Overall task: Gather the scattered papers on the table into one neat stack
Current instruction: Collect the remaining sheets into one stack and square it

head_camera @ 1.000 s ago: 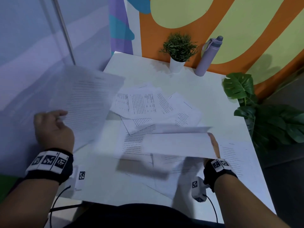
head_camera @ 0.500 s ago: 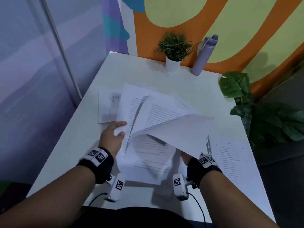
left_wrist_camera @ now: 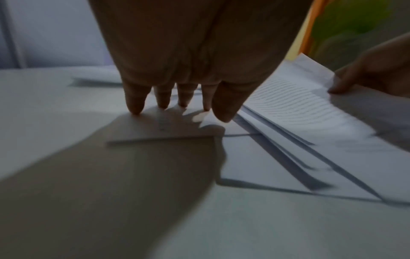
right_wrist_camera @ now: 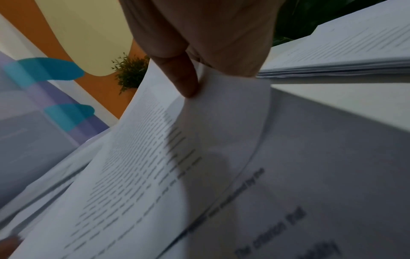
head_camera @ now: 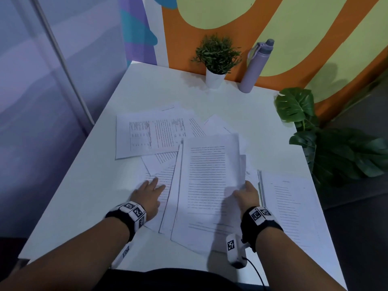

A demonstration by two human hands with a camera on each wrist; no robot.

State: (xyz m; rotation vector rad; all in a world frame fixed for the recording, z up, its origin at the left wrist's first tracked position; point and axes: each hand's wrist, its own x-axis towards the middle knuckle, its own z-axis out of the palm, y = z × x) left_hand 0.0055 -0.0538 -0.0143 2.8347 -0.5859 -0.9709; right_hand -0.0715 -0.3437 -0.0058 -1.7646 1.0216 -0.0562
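Several printed white sheets lie overlapping on the white table (head_camera: 88, 185). My right hand (head_camera: 244, 193) pinches the right edge of the top sheet (head_camera: 206, 179), thumb on its printed face (right_wrist_camera: 186, 84), lifting that edge a little. My left hand (head_camera: 150, 191) lies flat with straight fingers (left_wrist_camera: 162, 99) on a lower sheet (head_camera: 161, 175) at the pile's left side. A landscape sheet (head_camera: 144, 136) sticks out at the far left. A separate squared stack (head_camera: 291, 204) lies to the right (right_wrist_camera: 346, 57).
A small potted plant (head_camera: 216, 57) and a lilac bottle (head_camera: 255, 66) stand at the table's far edge by the painted wall. A large leafy plant (head_camera: 336, 148) stands off the right edge. The table's left edge drops off beside a grey wall.
My left hand brought its sheet from the left onto the pile and now rests flat on it. The sheet in my right hand came down from raised and curled to nearly flat.
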